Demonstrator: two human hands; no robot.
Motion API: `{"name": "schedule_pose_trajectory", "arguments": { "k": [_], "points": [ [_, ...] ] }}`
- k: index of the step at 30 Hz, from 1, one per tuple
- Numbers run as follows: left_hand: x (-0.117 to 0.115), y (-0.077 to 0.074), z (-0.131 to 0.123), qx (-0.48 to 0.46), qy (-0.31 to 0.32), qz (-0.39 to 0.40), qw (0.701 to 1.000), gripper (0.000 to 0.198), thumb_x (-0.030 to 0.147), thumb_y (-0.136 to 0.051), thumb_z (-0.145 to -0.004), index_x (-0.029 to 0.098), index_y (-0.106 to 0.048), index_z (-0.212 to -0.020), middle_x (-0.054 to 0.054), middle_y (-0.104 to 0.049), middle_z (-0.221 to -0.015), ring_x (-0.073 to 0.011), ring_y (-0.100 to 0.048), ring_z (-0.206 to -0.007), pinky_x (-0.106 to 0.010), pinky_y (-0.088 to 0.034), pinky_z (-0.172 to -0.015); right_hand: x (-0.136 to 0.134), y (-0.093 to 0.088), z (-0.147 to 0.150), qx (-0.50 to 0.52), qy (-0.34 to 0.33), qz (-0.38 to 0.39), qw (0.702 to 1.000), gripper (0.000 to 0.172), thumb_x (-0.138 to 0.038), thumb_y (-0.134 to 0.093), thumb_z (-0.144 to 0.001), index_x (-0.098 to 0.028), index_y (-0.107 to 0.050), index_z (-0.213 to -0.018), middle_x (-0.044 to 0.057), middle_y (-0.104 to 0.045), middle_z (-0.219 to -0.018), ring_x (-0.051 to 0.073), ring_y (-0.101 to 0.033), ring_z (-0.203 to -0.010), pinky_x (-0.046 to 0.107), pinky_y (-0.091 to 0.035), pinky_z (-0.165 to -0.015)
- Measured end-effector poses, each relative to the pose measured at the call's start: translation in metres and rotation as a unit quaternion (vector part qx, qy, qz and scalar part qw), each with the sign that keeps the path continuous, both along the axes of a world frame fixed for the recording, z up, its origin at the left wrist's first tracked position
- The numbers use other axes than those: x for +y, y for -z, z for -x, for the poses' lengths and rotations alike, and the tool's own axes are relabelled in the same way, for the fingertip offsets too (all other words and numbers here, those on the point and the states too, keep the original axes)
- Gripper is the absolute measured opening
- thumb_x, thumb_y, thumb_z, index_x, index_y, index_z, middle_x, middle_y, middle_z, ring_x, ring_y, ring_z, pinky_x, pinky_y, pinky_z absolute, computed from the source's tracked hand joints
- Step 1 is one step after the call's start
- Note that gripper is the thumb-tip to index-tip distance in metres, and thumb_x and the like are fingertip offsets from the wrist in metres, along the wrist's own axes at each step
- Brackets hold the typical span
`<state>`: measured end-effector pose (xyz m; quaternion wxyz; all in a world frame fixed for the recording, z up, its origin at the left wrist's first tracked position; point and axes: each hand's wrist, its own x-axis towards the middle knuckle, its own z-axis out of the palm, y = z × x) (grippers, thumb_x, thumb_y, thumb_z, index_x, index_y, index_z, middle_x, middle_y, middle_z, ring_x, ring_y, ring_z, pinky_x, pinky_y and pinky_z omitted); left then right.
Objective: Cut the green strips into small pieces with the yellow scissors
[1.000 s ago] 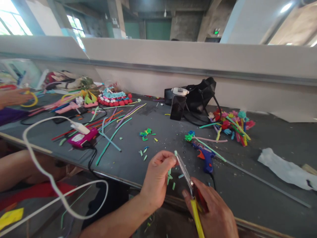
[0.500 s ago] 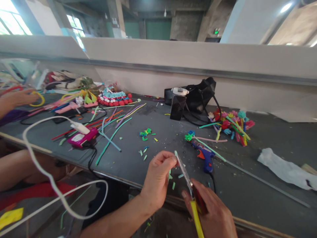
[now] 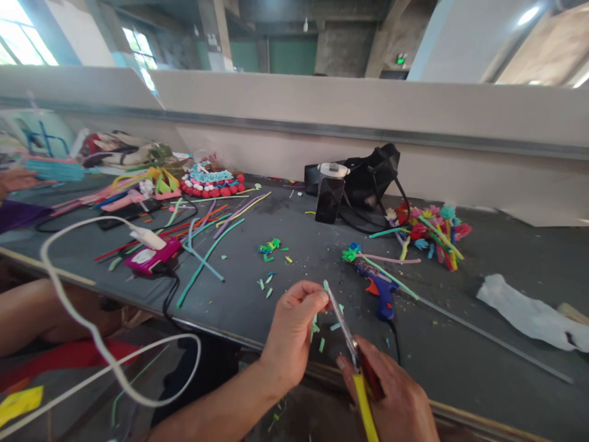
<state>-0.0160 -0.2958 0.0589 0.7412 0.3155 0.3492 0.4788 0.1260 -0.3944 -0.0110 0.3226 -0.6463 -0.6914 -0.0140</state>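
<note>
Silver-bladed scissors with yellow and red handles [image 3: 341, 322] over the dark grey table's near edge [image 3: 239, 307]

The right hand [image 3: 398, 393] is clamped on the handles; the left hand [image 3: 291, 331] has fingertips together beside the blades, anything between them hidden. Pale-green strips [image 3: 321, 345] lie near, left of a blue-and-orange glue gun [image 3: 385, 299]

Left forearm [image 3: 218, 406], bare, rising from the lower edge toward the right. Left wrist [image 3: 278, 372], bare. Left hand [image 3: 293, 334], raised; thumb and forefinger pinched together, other fingers curled. Right hand [image 3: 396, 396], lower, fingers curled in a grip, partly cut off by the bottom edge.
</note>
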Motion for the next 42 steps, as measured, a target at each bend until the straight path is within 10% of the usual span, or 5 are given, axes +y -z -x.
{"name": "schedule_pose_trajectory", "arguments": {
  "k": [11,16,25,32,42],
  "points": [
    [0.001,-0.001,0.005,0.196,0.044,-0.116,0.973,0.009,0.025,-0.063,-0.069,0.018,-0.059,-0.064,0.001,-0.056,-0.061,-0.0122,-0.046,-0.061,-0.025,-0.035,-0.061,0.004,-0.025,0.016,0.3,0.068,0.074,0.949,0.037,-0.054,-0.062,-0.085,-0.02,-0.072,-0.096,0.002,-0.072,-0.078,0.013,-0.066,-0.059,0.015,-0.049,-0.051],
    [-0.006,-0.001,0.005,0.36,0.106,-0.35,0.858,0.013,0.012,-0.06,-0.068,0.019,-0.054,-0.06,0.003,-0.055,-0.06,-0.0127,-0.049,-0.062,-0.027,-0.036,-0.066,0.003,-0.043,0.023,0.475,0.111,0.186,0.853,0.058,-0.067,-0.061,-0.08,-0.02,-0.067,-0.112,-0.008,-0.05,-0.045,0.01,-0.045,-0.031,0.018,-0.036,-0.032],
    [-0.014,0.01,0.006,0.443,0.154,-0.561,0.682,0.017,0.011,-0.061,-0.074,0.02,-0.051,-0.064,0.0,-0.058,-0.065,-0.0157,-0.051,-0.064,-0.036,-0.038,-0.083,0.006,-0.029,0.001,0.472,0.069,0.146,0.867,0.048,-0.053,-0.07,-0.079,-0.018,-0.067,-0.112,0.001,-0.071,-0.07,0.018,-0.066,-0.055,0.023,-0.052,-0.048],
    [-0.018,0.005,0.006,0.426,0.173,-0.525,0.717,0.013,0.008,-0.059,-0.073,0.02,-0.057,-0.066,-0.001,-0.059,-0.065,-0.0161,-0.052,-0.064,-0.036,-0.037,-0.083,0.006,-0.022,0.0,0.513,0.068,0.148,0.843,0.048,-0.048,-0.068,-0.08,-0.017,-0.062,-0.117,0.0,-0.07,-0.073,0.016,-0.065,-0.058,0.022,-0.051,-0.051],
    [-0.008,-0.004,0.008,0.313,0.317,-0.142,0.884,0.013,0.029,-0.062,-0.068,0.018,-0.061,-0.061,0.004,-0.05,-0.056,-0.0107,-0.04,-0.054,-0.023,-0.029,-0.051,0.006,-0.037,0.017,0.446,0.118,0.1,0.882,0.036,-0.042,-0.066,-0.08,-0.021,-0.065,-0.109,-0.002,-0.066,-0.068,0.01,-0.055,-0.044,0.017,-0.04,-0.038]
  ]
}}
